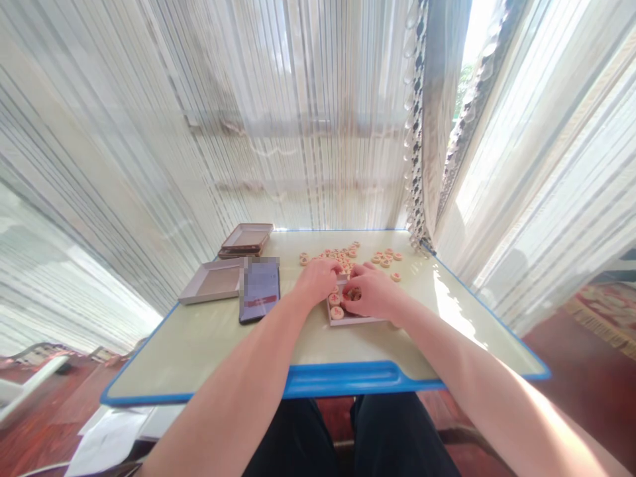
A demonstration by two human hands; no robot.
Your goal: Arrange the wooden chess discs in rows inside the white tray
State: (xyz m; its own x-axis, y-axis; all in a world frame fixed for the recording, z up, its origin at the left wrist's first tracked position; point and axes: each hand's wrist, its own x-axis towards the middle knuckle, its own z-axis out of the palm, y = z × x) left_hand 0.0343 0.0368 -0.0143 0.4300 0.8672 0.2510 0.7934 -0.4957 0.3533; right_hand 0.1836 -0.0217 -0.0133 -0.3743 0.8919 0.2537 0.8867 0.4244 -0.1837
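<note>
Shallow pale-grey rectangular box (pixel 358 322) sits on cream, blue-edged tabletop (pixel 199 354), holding round cream discs with red characters (pixel 336 313). Left hand (pixel 319 281) at box's far-left part, fingers curled; can't tell if gripping. Right hand (pixel 373 291) dips into box, fingers bent at discs; hold unclear. Loose discs (pixel 385 262) beyond box. Left of box: dark-framed phone (pixel 263 285), then open grey shallow tray (pixel 211 281).

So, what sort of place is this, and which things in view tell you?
Probably a room at home: sheer striped curtains hang behind a blue-edged table, and a fringed rug lies on the reddish floor.
</note>
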